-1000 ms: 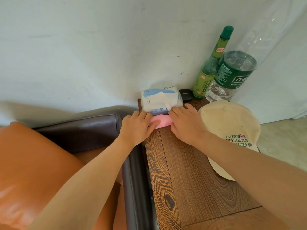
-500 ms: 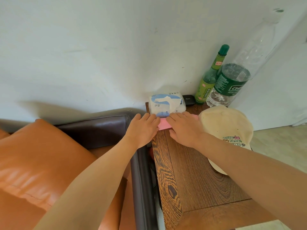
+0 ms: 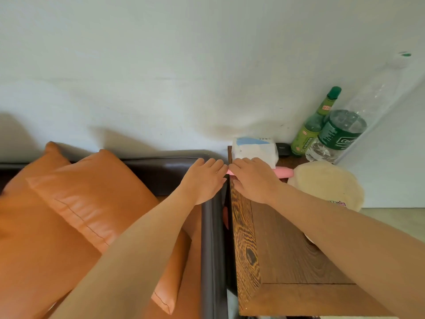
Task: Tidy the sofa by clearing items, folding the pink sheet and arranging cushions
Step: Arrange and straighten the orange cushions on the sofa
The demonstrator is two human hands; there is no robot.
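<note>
The folded pink sheet [image 3: 284, 172] lies on the wooden side table [image 3: 287, 245], just in front of a tissue pack [image 3: 254, 149]. My right hand [image 3: 253, 178] rests flat on the sheet and covers most of it. My left hand [image 3: 204, 178] hovers over the dark sofa armrest [image 3: 211, 238], fingers straight, with its fingertips at the sheet's left end. Two orange cushions [image 3: 87, 194] lean on the sofa at the left.
A cream cap [image 3: 326, 183] lies on the table to the right of the sheet. A green glass bottle [image 3: 310, 127], a large water bottle [image 3: 340, 134] and a small black object [image 3: 283, 148] stand in the back corner by the white wall.
The view has swung left, showing more sofa and cushions. My left hand has slid off the sheet toward the armrest. My right hand stays on the sheet.
</note>
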